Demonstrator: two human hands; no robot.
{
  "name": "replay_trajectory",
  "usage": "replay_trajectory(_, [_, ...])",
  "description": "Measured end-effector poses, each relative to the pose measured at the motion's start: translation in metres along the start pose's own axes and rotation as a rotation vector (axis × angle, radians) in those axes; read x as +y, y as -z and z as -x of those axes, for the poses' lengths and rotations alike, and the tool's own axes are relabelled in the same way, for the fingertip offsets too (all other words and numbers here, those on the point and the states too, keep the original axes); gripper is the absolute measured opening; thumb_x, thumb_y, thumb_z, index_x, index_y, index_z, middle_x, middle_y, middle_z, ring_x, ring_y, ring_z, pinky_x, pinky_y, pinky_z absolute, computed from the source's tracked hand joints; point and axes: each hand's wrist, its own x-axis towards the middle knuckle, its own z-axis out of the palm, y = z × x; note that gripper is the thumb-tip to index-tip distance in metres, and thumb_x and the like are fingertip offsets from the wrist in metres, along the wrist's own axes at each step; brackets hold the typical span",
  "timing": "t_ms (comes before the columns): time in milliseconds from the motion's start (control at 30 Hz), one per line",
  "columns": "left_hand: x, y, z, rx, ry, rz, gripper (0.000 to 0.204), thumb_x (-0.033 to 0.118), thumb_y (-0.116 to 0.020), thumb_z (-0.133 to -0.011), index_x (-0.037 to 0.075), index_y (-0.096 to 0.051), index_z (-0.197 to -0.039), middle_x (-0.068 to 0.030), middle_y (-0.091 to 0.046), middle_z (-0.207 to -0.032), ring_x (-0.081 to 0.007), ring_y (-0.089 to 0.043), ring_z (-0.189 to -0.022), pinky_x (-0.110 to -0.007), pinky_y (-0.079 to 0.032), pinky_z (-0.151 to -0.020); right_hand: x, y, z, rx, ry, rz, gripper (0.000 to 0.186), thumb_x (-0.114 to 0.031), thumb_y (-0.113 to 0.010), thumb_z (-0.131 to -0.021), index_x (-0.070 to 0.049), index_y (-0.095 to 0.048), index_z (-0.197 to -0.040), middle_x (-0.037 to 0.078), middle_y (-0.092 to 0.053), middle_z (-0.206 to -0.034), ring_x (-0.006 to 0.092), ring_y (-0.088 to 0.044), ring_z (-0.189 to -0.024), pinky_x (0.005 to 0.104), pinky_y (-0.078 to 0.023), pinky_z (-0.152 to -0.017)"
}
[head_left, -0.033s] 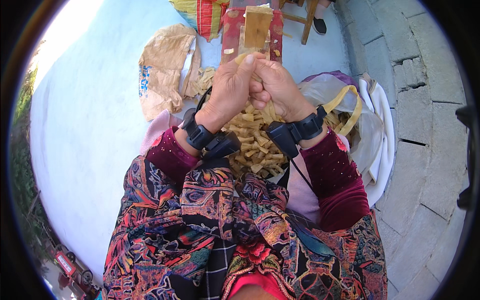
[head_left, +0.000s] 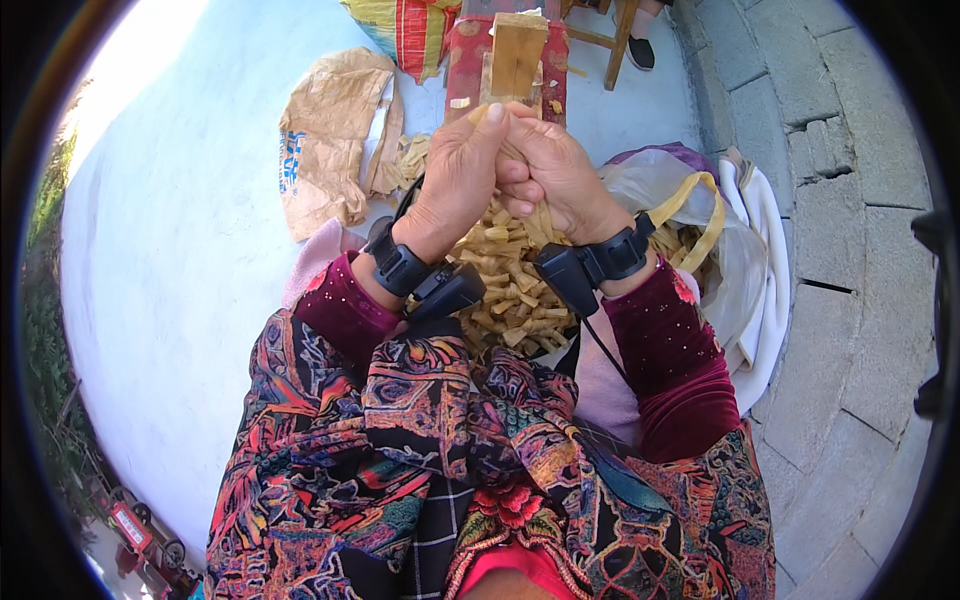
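My left hand [head_left: 455, 180] and my right hand [head_left: 565, 180] meet above my lap, fingers closed on a pale tan dried leaf strip [head_left: 539, 222] that hangs between them. My left thumb is raised against the strip near its top; the fingertips partly hide it. Beneath them lies a heap of small folded tan pieces [head_left: 510, 300]. Just beyond my fingertips a wooden block [head_left: 516, 55] stands on a bench covered in worn red patterned cloth [head_left: 465, 70].
A crumpled paper sack [head_left: 320, 140] and a striped woven bag [head_left: 410, 35] lie ahead-left. A plastic bag [head_left: 730, 290] with yellow strap sits at my right. Someone's foot [head_left: 638, 50] is beside a wooden stool [head_left: 612, 60]. Stone blocks [head_left: 830, 330] line the right.
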Motion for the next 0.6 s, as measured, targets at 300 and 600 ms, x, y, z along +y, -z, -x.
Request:
replay_trajectory(300, [0.026,0.033,-0.014,-0.190,-0.171,0.873,0.035,0.036,-0.031,-0.098,0.013,-0.042,-0.074,0.0045,-0.035,-0.057,-0.0125,-0.041,-0.057,-0.028,-0.041,-0.060,-0.015,-0.017,0.011,-0.056,-0.070,0.338,0.024,-0.022,-0.047,-0.094,0.001,-0.053,-0.091,-0.005,-0.042,-0.062,0.0001,-0.035,-0.045,0.0145,-0.031,-0.038])
replay_trajectory(600, [0.009,0.024,-0.005,0.152,-0.956,-0.313,0.039,0.033,-0.046,-0.094,-0.002,-0.060,-0.104,-0.0072,-0.062,-0.083,-0.0126,-0.060,-0.076,-0.024,-0.047,-0.069,-0.012,-0.021,0.019,-0.122,0.122,-0.080,0.021,-0.019,-0.050,-0.092,0.000,-0.057,-0.091,0.000,-0.049,-0.063,0.0047,-0.041,-0.045,0.0208,-0.037,-0.042])
